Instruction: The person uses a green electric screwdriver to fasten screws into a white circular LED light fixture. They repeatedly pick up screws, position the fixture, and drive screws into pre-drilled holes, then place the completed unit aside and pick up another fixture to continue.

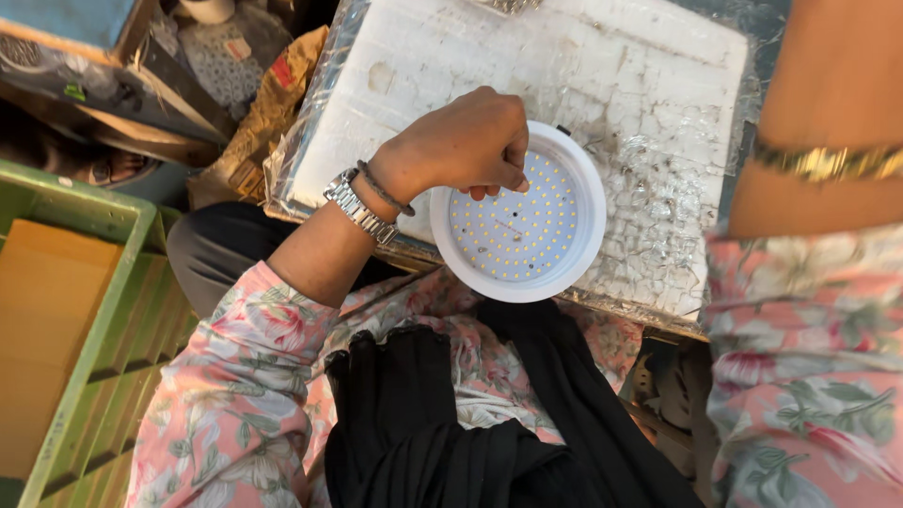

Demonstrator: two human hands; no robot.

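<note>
left hand (466, 141), fingers curled, presses on the round led panel (519, 218) at frame centre on the desk (602, 66); right hand is out of frame. fitting step; next calls for steady fingertip pressure.

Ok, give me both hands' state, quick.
Left hand: fingers curled, fingertips on the round white LED light panel; whether it pinches anything cannot be told.
Right hand: out of frame; only the forearm shows.
</note>
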